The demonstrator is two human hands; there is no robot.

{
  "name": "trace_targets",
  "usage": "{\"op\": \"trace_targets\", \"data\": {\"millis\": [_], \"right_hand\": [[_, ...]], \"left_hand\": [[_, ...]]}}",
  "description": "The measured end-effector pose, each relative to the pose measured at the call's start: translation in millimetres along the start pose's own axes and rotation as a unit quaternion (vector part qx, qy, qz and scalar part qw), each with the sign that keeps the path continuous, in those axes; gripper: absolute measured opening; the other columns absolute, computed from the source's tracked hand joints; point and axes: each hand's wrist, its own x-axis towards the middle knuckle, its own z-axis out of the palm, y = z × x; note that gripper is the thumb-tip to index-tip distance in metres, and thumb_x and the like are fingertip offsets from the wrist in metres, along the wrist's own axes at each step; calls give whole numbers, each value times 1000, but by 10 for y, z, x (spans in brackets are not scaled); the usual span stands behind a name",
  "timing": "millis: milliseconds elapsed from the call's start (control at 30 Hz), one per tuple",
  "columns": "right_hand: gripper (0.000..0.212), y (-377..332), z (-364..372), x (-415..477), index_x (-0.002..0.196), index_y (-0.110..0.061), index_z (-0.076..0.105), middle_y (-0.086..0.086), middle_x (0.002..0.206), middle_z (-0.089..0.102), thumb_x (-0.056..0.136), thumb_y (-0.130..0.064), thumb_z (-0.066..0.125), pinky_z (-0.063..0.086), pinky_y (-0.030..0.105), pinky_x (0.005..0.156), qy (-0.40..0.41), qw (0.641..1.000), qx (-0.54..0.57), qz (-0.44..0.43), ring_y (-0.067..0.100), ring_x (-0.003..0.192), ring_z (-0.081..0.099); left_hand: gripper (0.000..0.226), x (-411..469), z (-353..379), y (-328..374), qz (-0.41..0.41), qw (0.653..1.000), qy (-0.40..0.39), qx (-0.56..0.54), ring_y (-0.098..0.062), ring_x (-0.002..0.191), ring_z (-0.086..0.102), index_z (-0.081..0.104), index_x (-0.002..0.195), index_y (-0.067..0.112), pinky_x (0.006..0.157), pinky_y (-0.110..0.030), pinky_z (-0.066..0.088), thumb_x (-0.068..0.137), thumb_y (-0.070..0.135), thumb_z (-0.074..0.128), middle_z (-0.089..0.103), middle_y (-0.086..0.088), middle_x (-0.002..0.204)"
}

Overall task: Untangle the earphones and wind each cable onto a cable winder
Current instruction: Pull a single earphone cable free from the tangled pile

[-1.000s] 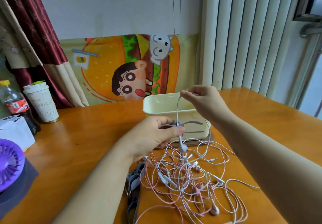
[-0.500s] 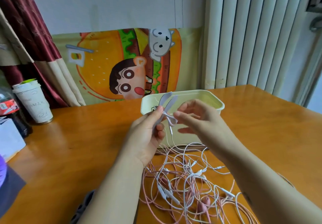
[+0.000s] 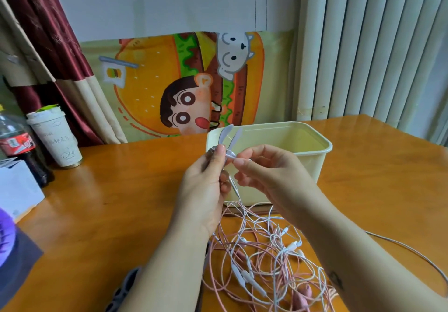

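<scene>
A tangle of white and pink earphones [image 3: 269,260] lies on the wooden table [image 3: 116,190] in front of me. My left hand [image 3: 206,185] grips a small grey cable winder [image 3: 229,138] with two ear-like prongs pointing up. My right hand [image 3: 269,173] pinches a white earphone cable [image 3: 235,188] against the winder; the cable hangs from there down into the tangle. More dark grey winders [image 3: 121,292] lie at the bottom edge, partly hidden by my left forearm.
A cream plastic bin [image 3: 312,159] stands just behind my hands. At the left are a white paper cup [image 3: 57,137], a cola bottle [image 3: 17,142], a white box [image 3: 17,190] and a purple fan [image 3: 7,234]. A cartoon burger cloth hangs behind.
My hands have lifted the winder up off the pile in front of the bin. My right hand came down from holding the cable high to pinching it at the winder. The view tilted up.
</scene>
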Motion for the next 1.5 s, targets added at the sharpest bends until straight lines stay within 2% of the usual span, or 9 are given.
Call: {"op": "trace_targets", "data": {"millis": [167,300,500,600,700,833,967,1333,1500], "right_hand": [[5,25,-5,40,75,-9,69,5,65,65,75,-10,74,51,23,64,34,999,-27,-20,13,58,60],[4,3,-32,34,77,-9,70,-1,59,64,78,-7,74,52,22,62,53,996,-60,-41,12,54,60],[8,-96,-106,-29,84,-21,73,8,76,74,79,-14,74,58,25,71,32,984,-161,-62,11,65,68],[20,-162,-160,-50,92,-22,71,8,81,74,88,-4,62,58,29,79,-4,990,-138,-41,15,74,71],[15,-202,-197,-51,95,-13,63,7,78,72,91,-1,57,58,28,74,-1,994,-98,-40,16,71,70],[6,-203,-215,-57,91,-8,59,9,83,74,86,-9,62,58,25,69,19,996,-78,-41,14,65,68],[26,-205,-224,-64,85,-11,66,8,78,73,66,-27,69,56,22,69,15,995,-95,-36,12,68,67],[29,-181,-217,-69,75,-6,60,14,70,71,56,-22,75,56,23,62,30,996,-77,-31,17,62,68],[25,-164,-192,-78,72,-10,60,11,70,73,58,-24,76,55,22,61,50,987,-123,-85,14,60,66]], "left_hand": [[43,-7,5,-3,0,998,-39,46,-8,66,43,74,97,17,52,-18,38,79,51,54,63,-2,85],[31,4,29,-17,-7,995,-67,68,-12,77,46,75,99,20,54,-18,40,88,42,56,68,-9,96],[20,31,65,-18,-4,997,-58,54,-5,69,51,75,92,21,56,-17,42,89,33,59,65,7,76],[18,23,69,10,-20,998,-52,20,-2,65,54,72,84,18,57,-17,42,92,27,58,66,10,68],[18,15,56,27,-14,998,-56,14,-1,62,56,72,83,18,54,-14,43,92,27,59,66,9,67],[18,-5,72,11,3,997,-64,36,0,63,59,76,79,22,55,-14,43,85,31,62,67,11,69],[21,-42,93,2,22,996,-81,37,1,64,62,76,80,24,54,-12,44,71,38,64,70,11,73],[32,-17,18,74,112,973,-105,170,0,74,67,72,90,27,61,-14,48,71,49,59,74,10,80],[35,-18,6,116,113,970,-115,183,-5,83,70,71,99,29,64,-15,51,73,48,58,76,6,90]]}}
